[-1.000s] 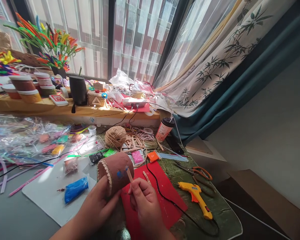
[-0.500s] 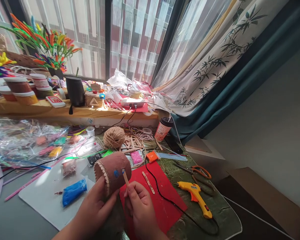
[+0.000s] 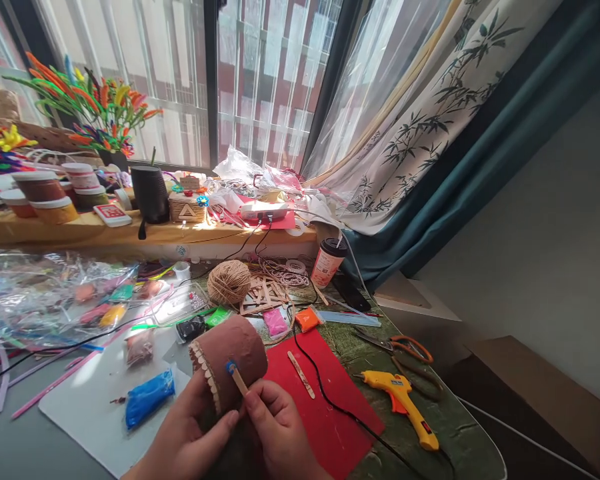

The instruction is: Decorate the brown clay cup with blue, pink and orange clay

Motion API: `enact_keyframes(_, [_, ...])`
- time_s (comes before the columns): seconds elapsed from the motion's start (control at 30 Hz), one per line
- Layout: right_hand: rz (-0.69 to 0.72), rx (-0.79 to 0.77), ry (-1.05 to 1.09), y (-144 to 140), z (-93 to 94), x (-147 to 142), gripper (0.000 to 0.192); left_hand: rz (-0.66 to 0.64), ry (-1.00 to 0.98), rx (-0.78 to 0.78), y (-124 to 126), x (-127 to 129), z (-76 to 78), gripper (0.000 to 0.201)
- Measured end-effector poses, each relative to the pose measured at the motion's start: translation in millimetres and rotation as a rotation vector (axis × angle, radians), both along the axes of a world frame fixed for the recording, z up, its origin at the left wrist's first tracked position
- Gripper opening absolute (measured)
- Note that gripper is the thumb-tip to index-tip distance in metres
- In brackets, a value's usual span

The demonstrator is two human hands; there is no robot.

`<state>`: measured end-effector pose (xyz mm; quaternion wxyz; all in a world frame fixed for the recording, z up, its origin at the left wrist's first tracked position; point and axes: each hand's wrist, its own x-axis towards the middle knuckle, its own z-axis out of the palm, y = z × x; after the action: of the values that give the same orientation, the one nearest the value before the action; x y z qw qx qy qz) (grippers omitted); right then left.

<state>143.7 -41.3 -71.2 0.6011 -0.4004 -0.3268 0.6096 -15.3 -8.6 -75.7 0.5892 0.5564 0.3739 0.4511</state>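
Several lidded tubs (image 3: pixel 45 200) of brownish and yellow stuff sit on the window ledge along the desk's far edge, next to a paper cup (image 3: pixel 327 260). Left hand (image 3: pixel 190 440) is wrapped around the brown clay cylinder (image 3: pixel 230 357), near the desk's front edge. Right hand (image 3: pixel 275 430) pinches a wooden stick (image 3: pixel 239 380), blue-dabbed tip touching the cylinder's side, just above both hands.

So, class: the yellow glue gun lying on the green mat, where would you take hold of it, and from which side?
Grip the glue gun by its handle, probably best from above and the near side. It lies flat with the nozzle pointing left toward the red sheet, and its black cord trails across the sheet, so keep your fingers off the nozzle.
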Motion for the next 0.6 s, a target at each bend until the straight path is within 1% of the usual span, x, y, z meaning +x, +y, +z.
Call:
enact_keyframes(0.1, [0.015,0.012,-0.038,-2.0,-4.6,3.0,0.065,-0.080,-0.101,-0.140,3.9,-4.0,6.5,0.062])
enact_keyframes(0.17, [0.032,0.043,-0.084,-3.6,-9.7,3.7,0.063,-0.082,-0.165,-0.230,8.7,-3.9,11.1,0.062])
enact_keyframes(0.2, [0.040,0.053,-0.104,-4.6,-12.2,3.4,0.061,-0.082,-0.190,-0.252,11.2,-3.1,12.4,0.062])
enact_keyframes(0.27, [0.050,0.062,-0.125,-7.4,-15.4,1.8,0.060,-0.090,-0.219,-0.243,15.5,-0.5,12.0,0.062])
enact_keyframes(0.33, [0.056,0.041,-0.113,-11.4,-14.5,-0.5,0.060,-0.078,-0.254,-0.264,17.9,2.4,9.5,0.058])
enact_keyframes(0.4, [0.060,0.003,-0.067,-16.2,-8.7,-1.7,0.062,-0.064,-0.297,-0.313,18.2,4.7,7.8,0.054])
enact_keyframes(0.47, [0.081,-0.036,-0.016,-20.7,1.1,-0.3,0.062,-0.052,-0.322,-0.347,17.1,6.1,9.4,0.051])
enact_keyframes(0.53, [0.106,-0.048,-0.009,-23.4,13.1,4.7,0.062,-0.025,-0.296,-0.336,16.1,6.9,14.3,0.045])
enact_keyframes(0.6, [0.106,-0.046,-0.075,-23.3,25.1,13.2,0.059,0.008,-0.239,-0.284,15.7,7.5,20.4,0.042])
